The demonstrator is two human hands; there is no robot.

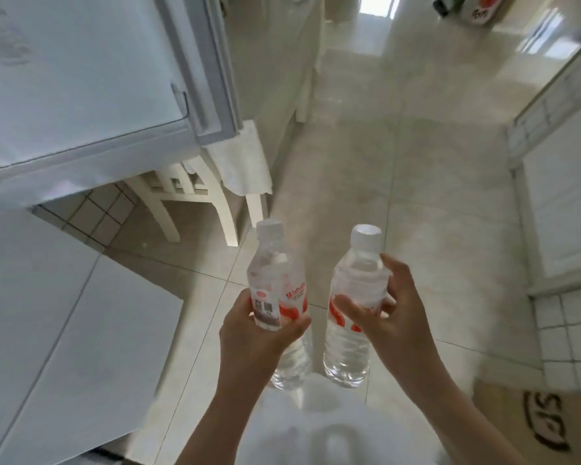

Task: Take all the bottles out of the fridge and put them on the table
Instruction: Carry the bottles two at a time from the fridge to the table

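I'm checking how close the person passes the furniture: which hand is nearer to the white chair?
Left. The left hand, gripping one bottle, is just below and right of the white chair; the right hand, holding the other bottle, is farther right.

Left bottle (275, 290) lower body partly behind left hand (255, 333)
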